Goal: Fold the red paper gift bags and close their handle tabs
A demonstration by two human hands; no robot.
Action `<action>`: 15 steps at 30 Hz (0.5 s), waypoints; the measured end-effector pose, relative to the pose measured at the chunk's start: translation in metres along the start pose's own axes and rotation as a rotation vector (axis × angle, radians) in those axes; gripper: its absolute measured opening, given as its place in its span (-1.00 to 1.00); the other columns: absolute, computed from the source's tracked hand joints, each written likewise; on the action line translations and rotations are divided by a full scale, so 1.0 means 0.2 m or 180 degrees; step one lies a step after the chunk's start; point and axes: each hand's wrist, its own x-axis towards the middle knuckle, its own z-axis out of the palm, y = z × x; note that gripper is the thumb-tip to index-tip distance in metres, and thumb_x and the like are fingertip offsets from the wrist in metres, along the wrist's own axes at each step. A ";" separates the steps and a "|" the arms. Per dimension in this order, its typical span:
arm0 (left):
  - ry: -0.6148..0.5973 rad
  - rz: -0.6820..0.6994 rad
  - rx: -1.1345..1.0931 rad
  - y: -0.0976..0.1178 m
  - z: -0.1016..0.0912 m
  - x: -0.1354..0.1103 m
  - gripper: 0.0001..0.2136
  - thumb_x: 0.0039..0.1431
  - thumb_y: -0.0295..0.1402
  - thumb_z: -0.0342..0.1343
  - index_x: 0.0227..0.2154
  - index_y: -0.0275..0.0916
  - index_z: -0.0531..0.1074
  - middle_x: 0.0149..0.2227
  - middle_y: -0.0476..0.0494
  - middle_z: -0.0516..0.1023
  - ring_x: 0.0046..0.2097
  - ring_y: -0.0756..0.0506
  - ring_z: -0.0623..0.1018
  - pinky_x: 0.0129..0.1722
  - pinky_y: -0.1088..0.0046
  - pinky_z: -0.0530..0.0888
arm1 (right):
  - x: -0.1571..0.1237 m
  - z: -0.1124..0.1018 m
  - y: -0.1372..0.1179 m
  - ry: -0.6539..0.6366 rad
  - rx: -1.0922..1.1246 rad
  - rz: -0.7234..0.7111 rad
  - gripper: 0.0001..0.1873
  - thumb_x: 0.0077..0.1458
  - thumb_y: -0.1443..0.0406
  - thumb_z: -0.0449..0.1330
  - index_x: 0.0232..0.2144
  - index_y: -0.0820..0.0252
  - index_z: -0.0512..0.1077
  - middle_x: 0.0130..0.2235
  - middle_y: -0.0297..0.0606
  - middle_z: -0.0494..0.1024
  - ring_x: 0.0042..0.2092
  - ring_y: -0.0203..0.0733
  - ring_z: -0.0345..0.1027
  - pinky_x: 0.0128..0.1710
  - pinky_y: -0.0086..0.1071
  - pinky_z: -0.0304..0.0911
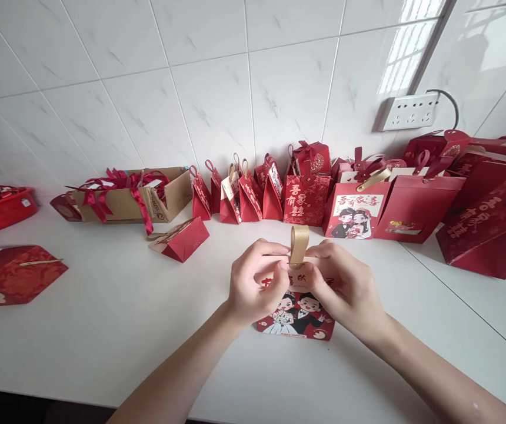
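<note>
A red and white gift box (295,318) with a printed cartoon bride and groom stands on the white counter in front of me. A loop of gold ribbon (299,241) rises from the middle of its top edge. My left hand (259,282) pinches that top edge just left of the ribbon, thumb in front and fingers behind. On the other side of the ribbon, my right hand (341,282) grips the same edge, its thumb close to the ribbon's base. The hands cover parts of the box's front and its lettering.
Several red gift boxes (306,200) line the tiled wall. A cardboard box (176,182) of dark red ribbons sits back left, a red basin (1,212) at the far left. Two boxes lie nearer, one small (185,238) and one patterned (27,277). A power strip (409,112) is on the wall.
</note>
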 end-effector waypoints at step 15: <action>0.0018 -0.0175 -0.0087 -0.01 0.01 -0.01 -0.92 0.14 -0.48 0.12 -0.29 -0.24 0.39 -0.43 -0.01 0.47 -0.50 0.06 0.48 -0.59 0.62 0.41 | 0.00 0.00 0.01 0.0028 -0.0146 -0.0094 -0.94 0.19 0.37 0.08 -0.33 0.12 0.29 -0.49 -0.38 0.39 -0.55 -0.36 0.26 -0.63 -0.49 0.20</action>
